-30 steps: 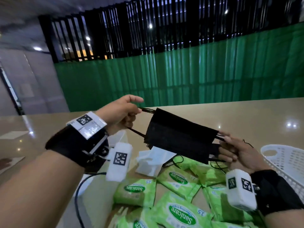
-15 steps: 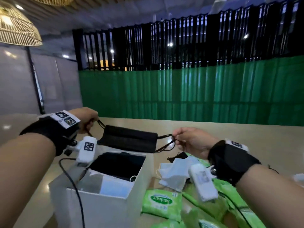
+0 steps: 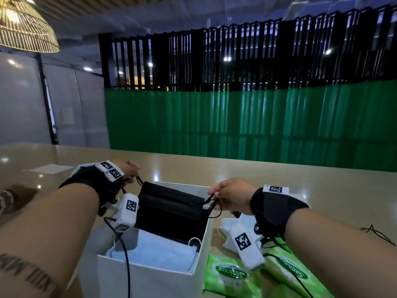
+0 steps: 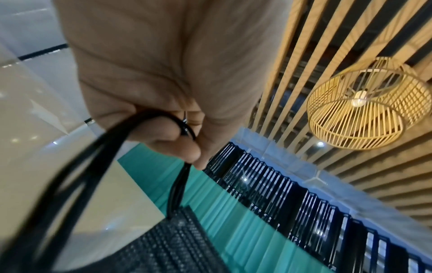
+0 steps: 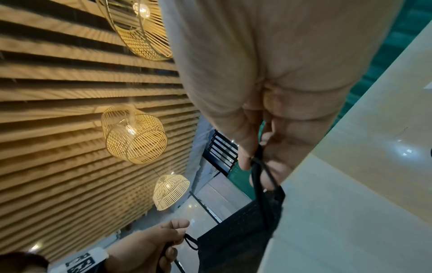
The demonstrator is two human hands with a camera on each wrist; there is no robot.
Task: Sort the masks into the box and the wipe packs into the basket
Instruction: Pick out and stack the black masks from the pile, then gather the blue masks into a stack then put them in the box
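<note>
A black mask (image 3: 171,201) (image 4: 173,247) (image 5: 236,238) hangs stretched between both hands, just over the open white box (image 3: 150,274). My left hand (image 3: 126,171) (image 4: 184,136) (image 5: 161,245) pinches its left ear loops, and my right hand (image 3: 227,196) (image 5: 257,160) pinches the right ear loops. Inside the box lie a light blue mask (image 3: 154,250) and dark masks beneath the held one. Green wipe packs (image 3: 229,276) lie on the table to the right of the box. The basket is out of view.
White masks (image 3: 236,224) lie in a heap right of the box, under my right wrist. A loose black ear loop (image 3: 376,233) lies at the far right on the beige table (image 3: 279,181). A green corrugated wall (image 3: 257,125) runs behind the table.
Both hands carried the black mask leftward from above the wipe packs to above the white box and lowered it toward the opening. The view shifted left, so the basket left the picture.
</note>
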